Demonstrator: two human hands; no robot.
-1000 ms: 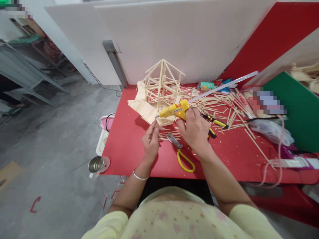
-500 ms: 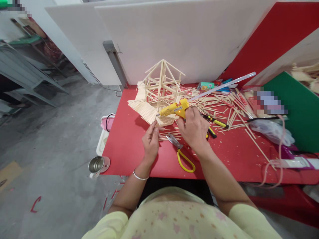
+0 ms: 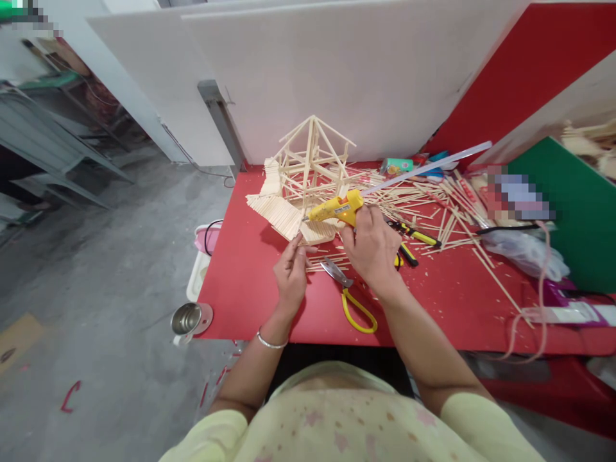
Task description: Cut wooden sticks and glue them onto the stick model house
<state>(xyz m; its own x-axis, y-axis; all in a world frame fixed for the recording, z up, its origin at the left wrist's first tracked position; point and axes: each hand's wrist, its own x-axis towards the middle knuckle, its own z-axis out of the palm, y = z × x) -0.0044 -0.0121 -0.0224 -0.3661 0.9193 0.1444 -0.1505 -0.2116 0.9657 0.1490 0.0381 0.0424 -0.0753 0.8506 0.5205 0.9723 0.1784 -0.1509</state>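
Observation:
My right hand [image 3: 373, 247] is closed round a yellow hot glue gun [image 3: 337, 206], with a long clear glue stick [image 3: 433, 165] poking out of its back. The nozzle points left and down at the slatted edge of a wooden stick model [image 3: 283, 215]. At that front edge, my left hand [image 3: 291, 273] pinches the model's rim, its fingertips just below the nozzle. An open frame with a peaked top rises from the model's back. Yellow-handled scissors [image 3: 359, 309] lie between my forearms, their blades beside several loose sticks [image 3: 330, 262].
The red table [image 3: 240, 289] carries a heap of thin sticks [image 3: 409, 199], yellow-and-black pliers [image 3: 418, 236] and a plastic bag [image 3: 527, 253] to the right. A metal cup [image 3: 187, 319] is at the left edge. A white panel [image 3: 337, 77] stands behind.
Almost nothing differs. The glue gun and my right hand have shifted very slightly left, while my left hand keeps its place on the model.

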